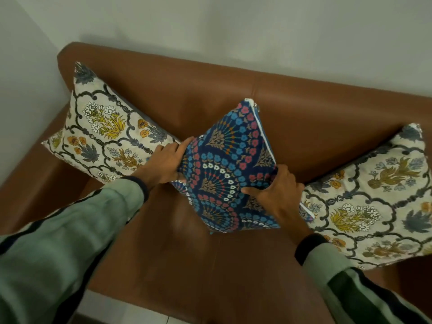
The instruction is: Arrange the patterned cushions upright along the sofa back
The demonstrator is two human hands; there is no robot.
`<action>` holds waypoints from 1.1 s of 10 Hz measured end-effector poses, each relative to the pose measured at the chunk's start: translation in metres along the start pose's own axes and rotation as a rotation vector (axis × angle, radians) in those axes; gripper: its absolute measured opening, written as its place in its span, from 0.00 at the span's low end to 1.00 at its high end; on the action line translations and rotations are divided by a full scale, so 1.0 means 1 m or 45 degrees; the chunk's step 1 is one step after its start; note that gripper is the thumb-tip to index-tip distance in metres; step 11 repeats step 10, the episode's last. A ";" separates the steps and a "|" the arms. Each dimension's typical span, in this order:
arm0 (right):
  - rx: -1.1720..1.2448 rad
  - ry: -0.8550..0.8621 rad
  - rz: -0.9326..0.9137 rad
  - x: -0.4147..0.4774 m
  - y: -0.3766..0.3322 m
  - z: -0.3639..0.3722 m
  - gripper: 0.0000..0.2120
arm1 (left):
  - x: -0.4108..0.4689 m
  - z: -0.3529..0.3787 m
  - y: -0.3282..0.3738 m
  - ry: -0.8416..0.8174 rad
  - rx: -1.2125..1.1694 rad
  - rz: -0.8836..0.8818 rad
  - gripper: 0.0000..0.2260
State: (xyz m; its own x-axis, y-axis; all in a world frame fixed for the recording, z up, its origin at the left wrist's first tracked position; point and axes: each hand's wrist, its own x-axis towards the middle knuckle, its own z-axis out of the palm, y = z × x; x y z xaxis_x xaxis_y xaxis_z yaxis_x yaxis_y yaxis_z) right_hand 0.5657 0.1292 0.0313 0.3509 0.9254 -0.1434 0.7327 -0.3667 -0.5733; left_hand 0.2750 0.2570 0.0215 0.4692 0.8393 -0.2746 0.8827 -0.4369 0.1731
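A dark blue cushion with red, blue and white flower arcs stands tilted on one corner in the middle of the brown leather sofa, a little in front of its back. My left hand grips its left edge and my right hand grips its right edge. A cream cushion with yellow and grey flowers leans in the sofa's left corner. A second cream floral cushion leans at the right, touching the blue one's lower right side.
The sofa's left armrest runs along the left side below a white wall. Bare seat leather lies in front of the blue cushion. Pale floor tiles show at the bottom.
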 end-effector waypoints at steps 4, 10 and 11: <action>-0.155 0.103 -0.331 0.020 0.015 -0.002 0.34 | -0.004 0.026 0.085 0.303 -0.076 0.008 0.38; -0.580 -0.327 -0.254 0.000 0.107 -0.010 0.28 | -0.025 0.054 0.073 -0.111 0.250 -0.133 0.31; -0.580 -0.327 -0.254 0.000 0.107 -0.010 0.28 | -0.025 0.054 0.073 -0.111 0.250 -0.133 0.31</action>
